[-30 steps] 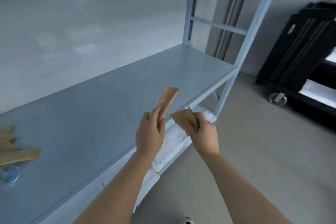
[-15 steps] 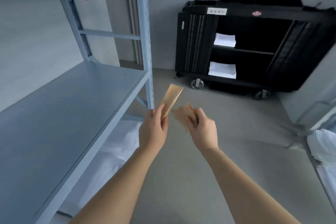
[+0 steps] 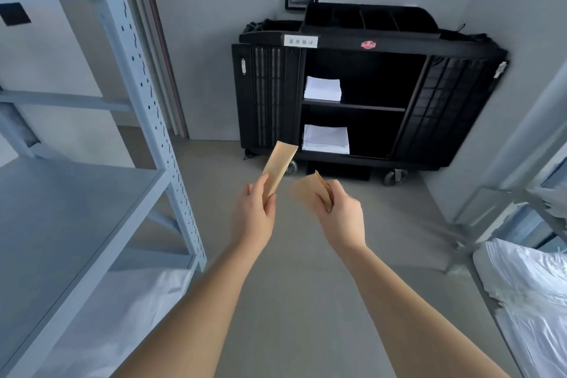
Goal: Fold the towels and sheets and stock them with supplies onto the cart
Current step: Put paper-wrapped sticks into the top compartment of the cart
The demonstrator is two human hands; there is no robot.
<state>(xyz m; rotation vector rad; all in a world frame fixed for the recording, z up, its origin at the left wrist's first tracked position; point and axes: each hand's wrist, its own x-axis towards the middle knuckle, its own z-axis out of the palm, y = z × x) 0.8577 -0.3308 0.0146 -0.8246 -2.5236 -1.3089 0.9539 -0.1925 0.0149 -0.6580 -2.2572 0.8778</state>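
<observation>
Nearest, two bare forearms reach forward over the grey floor (image 3: 294, 270). Just beyond them, the left hand (image 3: 254, 214) has its fingers (image 3: 270, 204) clamped on a long tan paper packet (image 3: 279, 163), which tilts up and to the right. Close beside it but apart, the right hand (image 3: 341, 215) pinches a small bunch of tan packets (image 3: 310, 190) fanned toward the left. At the left stands a pale blue metal shelving rack (image 3: 144, 95) with white linen (image 3: 122, 310) on its bottom shelf, and at the right edge lies more white bedding (image 3: 527, 291). Farther off, against the wall, stands the black housekeeping cart (image 3: 362, 95) on casters; a stack of folded white towels (image 3: 322, 88) sits on its upper shelf and another folded stack (image 3: 325, 139) on its lower shelf.
</observation>
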